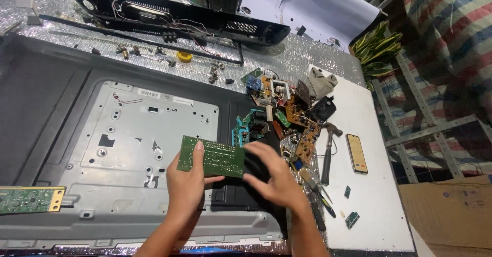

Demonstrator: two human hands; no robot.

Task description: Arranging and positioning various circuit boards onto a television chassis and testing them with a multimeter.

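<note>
I have a green circuit board [211, 156] in my left hand [185, 185], thumb up its near face and fingers curled behind it, so it hangs in the air above the grey metal back panel [133, 134] of a dismantled flat screen. My right hand [277, 177] is blurred at the board's right edge, fingers spread and loosely open; I cannot tell whether it touches the board, and it grips nothing that I can see.

The board is pinched along one side only, so I judge it could twist or slip out of my thumb and drop onto the panel, which would risk bent pins or a cracked corner. My thumb also lies on the soldered face, and the points there could prick me or pick up grease.

Just right of the panel sits a heap of loose boards [287, 111], close enough that a sweep of my right hand could knock pieces off the white table [379, 206]. A hammer [328, 152] and a phone [356, 153] lie beside the heap, screwdrivers [318, 190] nearer me. Another green board [31, 199] rests at the panel's left edge, well apart.
</note>
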